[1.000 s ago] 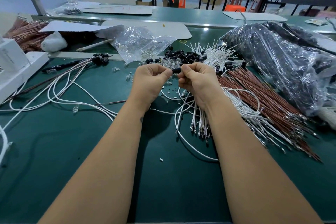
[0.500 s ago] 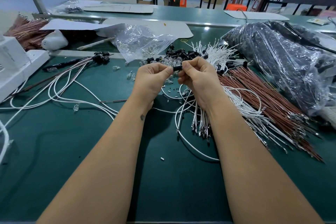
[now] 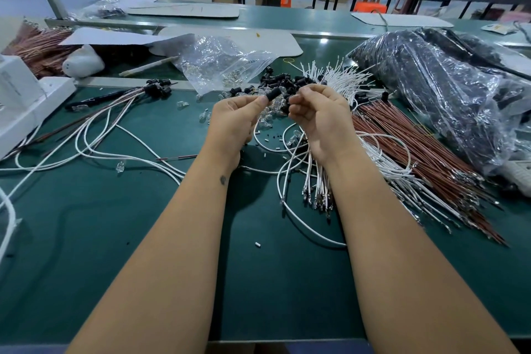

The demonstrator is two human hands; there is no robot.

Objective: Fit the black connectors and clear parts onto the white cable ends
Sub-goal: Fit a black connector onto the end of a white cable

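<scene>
above the green worktop (image 3: 172,238), both hands are raised side by side, just apart. left hand (image 3: 234,121) pinches a black connector (image 3: 273,93) between thumb and fingertip, the connector tilted and sticking up toward the right hand. right hand (image 3: 319,118) has its fingers curled together near its own thumb, with something small and dark at the fingertips; whether it grips that piece cannot be told. a white cable (image 3: 310,227) loops on the worktop below the hands and runs up behind them; where its end lies is hidden.

just beyond the hands lies a heap of black connectors (image 3: 287,82) mixed with small clear parts (image 3: 267,115). an open clear plastic bag (image 3: 218,63) with more clear parts sits behind and to the left. to the right of the heap fans a bundle of short white cables (image 3: 339,77), and beside it a spread of brown wires (image 3: 416,152) with metal terminals. a large bag of black parts (image 3: 436,89) fills the far right. on the left, several long white cables with black connectors already on their ends (image 3: 158,88) trail across the worktop, near a white box (image 3: 23,95).
</scene>
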